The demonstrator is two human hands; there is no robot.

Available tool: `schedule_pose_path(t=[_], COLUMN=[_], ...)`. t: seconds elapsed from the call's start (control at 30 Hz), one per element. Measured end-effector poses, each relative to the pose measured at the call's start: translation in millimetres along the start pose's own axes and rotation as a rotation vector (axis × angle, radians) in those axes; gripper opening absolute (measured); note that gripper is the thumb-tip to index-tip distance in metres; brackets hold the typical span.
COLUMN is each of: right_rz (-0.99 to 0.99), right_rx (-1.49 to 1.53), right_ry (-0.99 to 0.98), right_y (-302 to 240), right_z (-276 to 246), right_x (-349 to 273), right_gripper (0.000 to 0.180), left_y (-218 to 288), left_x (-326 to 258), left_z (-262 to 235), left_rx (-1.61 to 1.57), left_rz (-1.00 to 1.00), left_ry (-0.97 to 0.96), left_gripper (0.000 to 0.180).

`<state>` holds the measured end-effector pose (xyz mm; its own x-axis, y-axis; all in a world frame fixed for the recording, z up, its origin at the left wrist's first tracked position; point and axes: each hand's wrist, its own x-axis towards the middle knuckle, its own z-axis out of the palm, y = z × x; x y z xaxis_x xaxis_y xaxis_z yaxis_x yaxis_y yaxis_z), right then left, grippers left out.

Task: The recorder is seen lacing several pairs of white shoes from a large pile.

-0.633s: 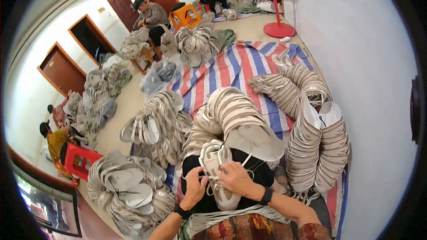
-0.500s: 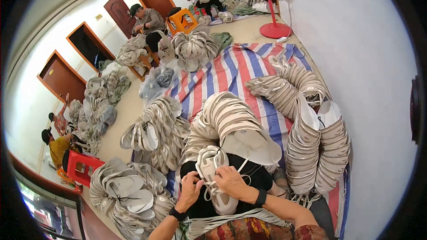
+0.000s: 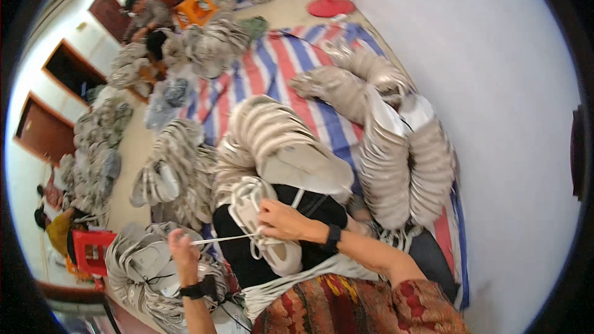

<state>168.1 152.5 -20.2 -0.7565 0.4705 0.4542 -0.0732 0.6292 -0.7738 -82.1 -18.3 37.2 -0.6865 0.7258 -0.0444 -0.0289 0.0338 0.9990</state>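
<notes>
A cream shoe upper [image 3: 286, 258] lies across my black-trousered lap, its toe toward me. My right hand [image 3: 279, 219] is closed at its lacing, fingers pinched on the shoelace by the eyelets. From there a pale shoelace [image 3: 221, 239] stretches taut to the left, into my left hand [image 3: 184, 253]. That hand is raised off the shoe and blurred by motion, its fingers closed around the lace end. A bundle of loose white laces [image 3: 337, 266] rests across my waist. Just beyond the shoe, a curved stack of nested uppers [image 3: 272, 127] leans against my legs.
Bundled uppers [image 3: 170, 173] stand left, with another tied bundle [image 3: 139, 260] nearer me. More stacked uppers [image 3: 383, 161] line the right by the white wall. A striped sheet [image 3: 278, 55] covers the floor. A red stool [image 3: 93, 252] is at left; several people sit farther off.
My left hand has pulled away from the shoe to the left, drawing the lace out straight. My right hand stays at the lacing. The whole view has shifted, with surroundings now farther left and up.
</notes>
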Motion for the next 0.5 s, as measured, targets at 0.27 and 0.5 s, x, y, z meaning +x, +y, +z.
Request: schedule_pose_path(t=[0.27, 0.5], right_rz=[0.035, 0.023], right_rx=[0.059, -0.011], right_ry=[-0.087, 0.083], right_y=[5, 4], right_z=[-4, -23], right_x=[1, 0], right_gripper=[0.018, 0.017], left_y=[-17, -21], left_x=[-22, -77], left_z=[3, 86], left_rx=[0.941, 1.023], left_rz=[0.466, 0.615], left_ry=[-0.183, -0.647], left_gripper=[0.020, 0.042])
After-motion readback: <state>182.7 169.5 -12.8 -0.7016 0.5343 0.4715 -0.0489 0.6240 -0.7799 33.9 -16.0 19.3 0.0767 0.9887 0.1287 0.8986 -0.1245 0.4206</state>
